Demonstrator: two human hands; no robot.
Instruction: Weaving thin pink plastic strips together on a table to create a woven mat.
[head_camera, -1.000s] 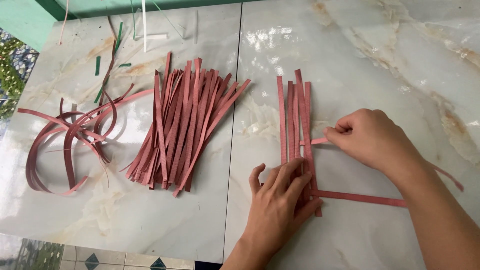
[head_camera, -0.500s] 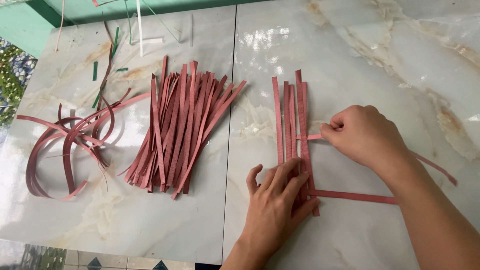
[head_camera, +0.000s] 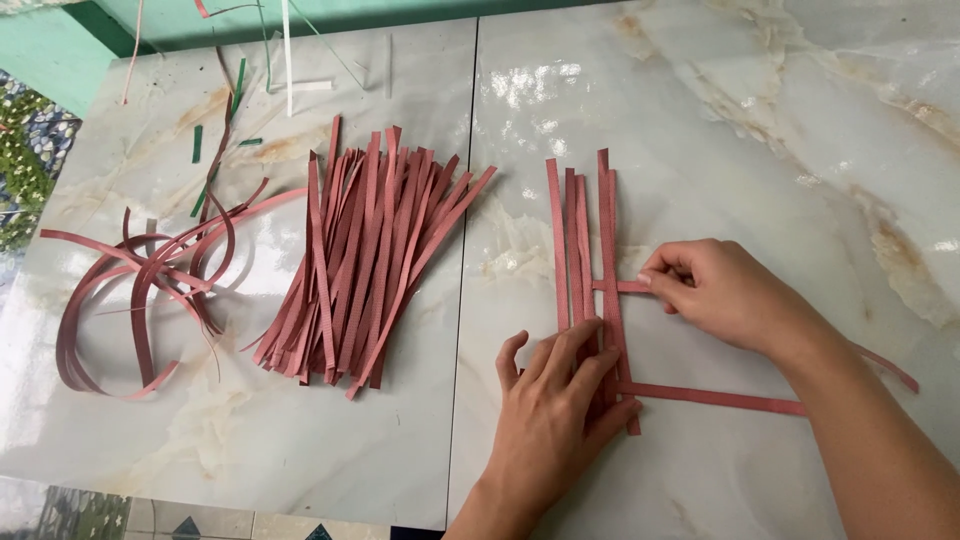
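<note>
Left hand (head_camera: 560, 400) flat, fingers spread, pressing down on the lower ends of four upright reddish-brown flat weaving strips (head_camera: 583, 240) that lie side by side on the pale marble-patterned worktop (head_camera: 780, 120). Right hand (head_camera: 725, 295) pinched narrow on the end of a short horizontal reddish-brown strip (head_camera: 618, 286) that crosses the uprights about mid-height; whether it runs over or under each upright, cannot tell. A second horizontal reddish-brown strip (head_camera: 715, 397) lies lower down, starting at the left hand's fingertips and running right under the right forearm; a curved strip end (head_camera: 895, 368) shows on the far side of that forearm, near the right edge. Left of the uprights, across the seam between the two worktop slabs, sits a loose fanned pile of straight reddish-brown strips (head_camera: 365, 260), well apart from both hands. Further left, a tangle of curled reddish-brown strips (head_camera: 140, 290) near the worktop's left edge. At the top left: a few small green strip offcuts (head_camera: 197, 143) and thin white strips (head_camera: 290, 60). Green wall edge (head_camera: 60, 60) beyond the worktop corner.
</note>
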